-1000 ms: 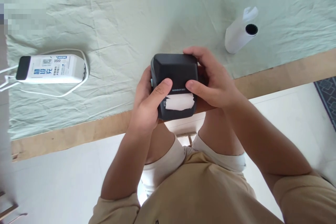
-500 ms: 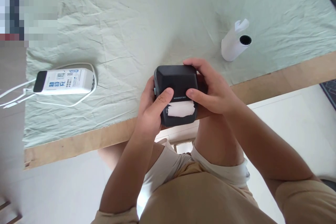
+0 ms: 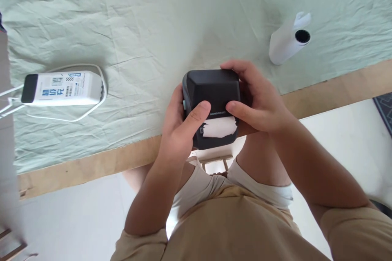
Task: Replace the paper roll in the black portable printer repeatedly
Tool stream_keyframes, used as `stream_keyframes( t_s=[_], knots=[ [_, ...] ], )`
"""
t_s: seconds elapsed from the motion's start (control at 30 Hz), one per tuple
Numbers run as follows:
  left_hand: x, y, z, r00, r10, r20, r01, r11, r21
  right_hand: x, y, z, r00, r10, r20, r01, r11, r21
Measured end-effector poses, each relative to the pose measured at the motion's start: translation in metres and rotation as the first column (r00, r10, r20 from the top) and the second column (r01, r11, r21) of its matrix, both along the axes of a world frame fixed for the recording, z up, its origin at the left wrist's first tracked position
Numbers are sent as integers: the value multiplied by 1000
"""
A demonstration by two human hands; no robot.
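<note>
A black label printer (image 3: 214, 89) is held up between both hands near the table's front edge. White paper with a torn edge (image 3: 219, 127) sticks out across its lower front. My left hand (image 3: 185, 124) grips the printer's left side, its thumb on the front face. Around the right side my right hand (image 3: 259, 98) is wrapped, thumb on the front and a finger over the top corner. The remaining fingers of both hands are largely hidden by the printer.
A white power strip (image 3: 65, 88) with its cable lies at left on the green cloth (image 3: 153, 20). At the right stands a white paper roll (image 3: 283, 45) with a dark core. The wooden edge (image 3: 101, 165) runs along the front. My legs are below.
The whole view has shifted, so the power strip sits further left. Both hands still hold the printer, which appears slightly nearer and further right. The blurred area at upper left is gone.
</note>
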State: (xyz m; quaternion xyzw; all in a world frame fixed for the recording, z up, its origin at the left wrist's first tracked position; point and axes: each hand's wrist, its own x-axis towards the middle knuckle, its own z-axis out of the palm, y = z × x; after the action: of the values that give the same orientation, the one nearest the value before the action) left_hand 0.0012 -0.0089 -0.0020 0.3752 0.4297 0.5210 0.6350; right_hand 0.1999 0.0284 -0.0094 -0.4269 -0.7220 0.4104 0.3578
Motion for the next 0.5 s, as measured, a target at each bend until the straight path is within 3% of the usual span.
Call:
stream_keyframes(
  t_s=[0.1,0.27,0.37,0.5],
  knots=[
    [0,-1,0,1000,7,-4,-7,1000,-27,0,0,0,1000,-4,-17,4,1000,13],
    [-2,2,-7,983,80,163,-67,995,-80,-2,-1,0,1000,-21,8,21,1000,2],
    [-2,4,-10,977,181,116,-171,981,-90,-4,-1,0,1000,-21,-2,21,1000,-1],
    [-1,7,-9,976,200,88,-192,977,-97,-4,-1,0,1000,-21,-18,21,1000,-21]
  ],
)
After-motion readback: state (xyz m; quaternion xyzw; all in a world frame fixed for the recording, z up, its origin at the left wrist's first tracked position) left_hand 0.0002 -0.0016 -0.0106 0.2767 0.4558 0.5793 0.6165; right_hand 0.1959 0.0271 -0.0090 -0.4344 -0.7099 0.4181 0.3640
